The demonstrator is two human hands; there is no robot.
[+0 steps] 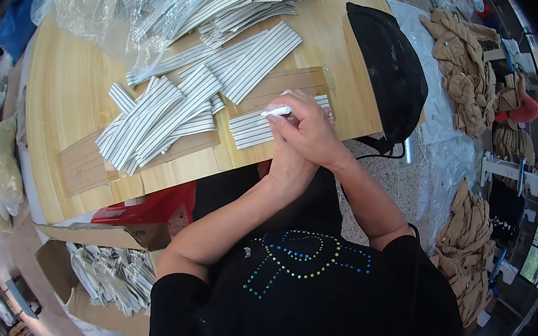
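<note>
My right hand (309, 127) is closed on a white chalk stick (275, 111), its tip on a short striped fabric piece (248, 129). That piece lies on a brown cardboard template (286, 84) near the front edge of the wooden table (71, 90). My left hand (287, 163) lies under and against the right hand at the table edge, its fingers mostly hidden. A loose pile of striped strips (152, 118) lies just to the left of both hands.
A clear plastic bag of more striped strips (199, 5) sits at the back. A black mesh bag (390, 70) stands on the right table edge. An open cardboard box of striped pieces (106, 273) is on the floor at left. Tan fabric heaps (462, 69) lie at right.
</note>
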